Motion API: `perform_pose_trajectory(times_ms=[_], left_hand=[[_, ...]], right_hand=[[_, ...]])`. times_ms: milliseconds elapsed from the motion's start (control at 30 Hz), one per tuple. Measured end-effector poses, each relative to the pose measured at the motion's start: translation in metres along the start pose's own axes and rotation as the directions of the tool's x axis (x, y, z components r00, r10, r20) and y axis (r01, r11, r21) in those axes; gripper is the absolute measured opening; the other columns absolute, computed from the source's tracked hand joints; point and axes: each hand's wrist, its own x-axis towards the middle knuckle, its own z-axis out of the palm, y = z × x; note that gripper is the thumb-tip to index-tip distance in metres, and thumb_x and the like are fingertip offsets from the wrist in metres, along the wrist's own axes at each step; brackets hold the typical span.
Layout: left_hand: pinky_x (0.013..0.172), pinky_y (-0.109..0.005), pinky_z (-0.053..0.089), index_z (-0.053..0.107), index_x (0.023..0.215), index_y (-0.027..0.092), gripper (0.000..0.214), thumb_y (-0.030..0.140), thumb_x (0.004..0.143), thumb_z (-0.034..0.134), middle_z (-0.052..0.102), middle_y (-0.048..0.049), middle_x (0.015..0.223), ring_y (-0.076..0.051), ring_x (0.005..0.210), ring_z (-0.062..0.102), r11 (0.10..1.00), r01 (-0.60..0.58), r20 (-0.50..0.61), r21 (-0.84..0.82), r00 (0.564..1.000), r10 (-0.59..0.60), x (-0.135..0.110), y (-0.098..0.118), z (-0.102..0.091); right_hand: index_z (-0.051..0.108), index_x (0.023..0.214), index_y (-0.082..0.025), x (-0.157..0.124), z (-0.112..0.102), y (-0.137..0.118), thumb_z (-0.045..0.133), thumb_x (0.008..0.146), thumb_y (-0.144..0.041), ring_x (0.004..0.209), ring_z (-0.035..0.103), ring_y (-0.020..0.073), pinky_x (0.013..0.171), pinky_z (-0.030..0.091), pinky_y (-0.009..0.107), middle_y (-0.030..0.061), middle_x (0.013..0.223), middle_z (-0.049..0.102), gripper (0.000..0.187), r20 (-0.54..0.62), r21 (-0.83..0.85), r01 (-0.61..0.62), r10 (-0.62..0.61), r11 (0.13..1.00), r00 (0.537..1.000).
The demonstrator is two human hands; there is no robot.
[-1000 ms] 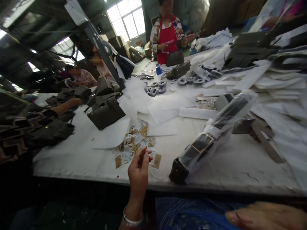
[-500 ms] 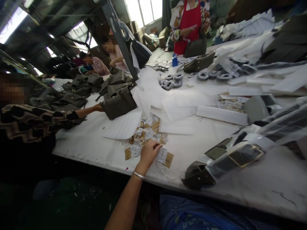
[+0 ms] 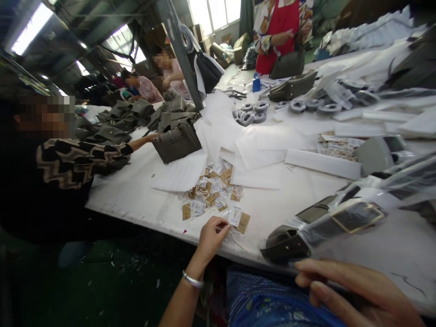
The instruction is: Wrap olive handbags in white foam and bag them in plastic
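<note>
My left hand (image 3: 214, 236), with a silver bangle at its wrist, is closed in a pinch at the table's front edge. Its fingertips are at the left side of a hang tag (image 3: 239, 219) with a white and a brown part and a white string. Whether they grip the string or anything else is hidden. Just beyond lies a loose pile of similar tags (image 3: 213, 188). My right hand (image 3: 354, 290) is at the lower right, slightly blurred, fingers stretched out and thumb apart. It is nearest to a dark handbag (image 3: 286, 243) partly wrapped in clear plastic.
White foam sheets (image 3: 262, 145) spread over the table's middle, with grey rolled straps (image 3: 250, 113) behind. A co-worker's arm (image 3: 141, 141) at left reaches to a dark bag (image 3: 177, 143). Another person in a red apron (image 3: 279, 36) stands across. A metal post (image 3: 184, 54) rises at the back.
My right hand has come into view at the lower right. My left hand has drawn back a little toward me, while the tag stays on the table. The view has shifted slightly.
</note>
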Motion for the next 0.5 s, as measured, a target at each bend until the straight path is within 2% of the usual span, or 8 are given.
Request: perform_pose_trajectory(times_ms=[67,167,300,400,500], left_hand=[[0.079,-0.028,0.051,0.066,0.089,0.017,0.024,0.040,0.087,0.061,0.069,-0.0074,0.098,-0.020,0.093,0.065,0.995,-0.014,0.035,-0.099,0.999,0.018,-0.005,0.014,-0.010],[0.084,-0.030,0.051,0.061,0.091,0.017,0.026,0.043,0.092,0.058,0.072,-0.0064,0.090,-0.019,0.090,0.067,0.978,-0.021,0.090,-0.208,0.995,0.040,-0.015,0.042,-0.026],[0.084,-0.029,0.050,0.060,0.092,0.017,0.024,0.040,0.091,0.064,0.070,-0.0030,0.082,-0.016,0.083,0.067,0.916,-0.012,0.111,-0.400,0.992,0.062,-0.028,0.084,-0.042],[0.071,-0.025,0.051,0.060,0.093,0.016,0.023,0.039,0.092,0.064,0.065,0.0005,0.073,-0.012,0.070,0.062,0.879,-0.039,0.139,-0.474,0.983,0.119,-0.036,0.111,-0.050],[0.054,-0.019,0.045,0.061,0.093,0.016,0.025,0.041,0.091,0.065,0.062,0.0015,0.070,-0.008,0.057,0.056,0.869,-0.056,0.167,-0.492,0.973,0.157,-0.045,0.131,-0.057]], right_hand=[[0.073,0.111,-0.034,0.010,0.008,-0.008,0.069,0.088,-0.033,0.069,0.076,0.0216,0.062,0.064,0.023,0.0012,0.086,0.079,0.024,0.051,0.023,0.021,-0.022,1.000,0.998],[0.070,0.119,-0.031,0.020,0.023,-0.018,0.064,0.092,-0.026,0.094,0.074,0.0211,0.083,0.062,0.023,0.0032,0.109,0.076,0.029,0.119,0.040,0.071,-0.075,0.997,0.990],[0.055,0.140,-0.031,0.033,0.045,-0.024,0.056,0.094,-0.018,0.126,0.058,0.0219,0.108,0.049,0.032,0.0043,0.141,0.058,0.047,0.099,0.032,0.109,-0.112,0.994,0.989],[0.045,0.148,-0.030,0.046,0.060,-0.026,0.046,0.095,-0.012,0.139,0.044,0.0223,0.114,0.041,0.038,0.0053,0.153,0.044,0.055,0.076,0.080,0.089,-0.095,0.993,0.993],[0.039,0.151,-0.029,0.054,0.071,-0.027,0.043,0.095,-0.012,0.145,0.035,0.0225,0.118,0.034,0.044,0.0057,0.157,0.037,0.059,0.090,0.199,0.071,-0.090,0.977,0.992]])
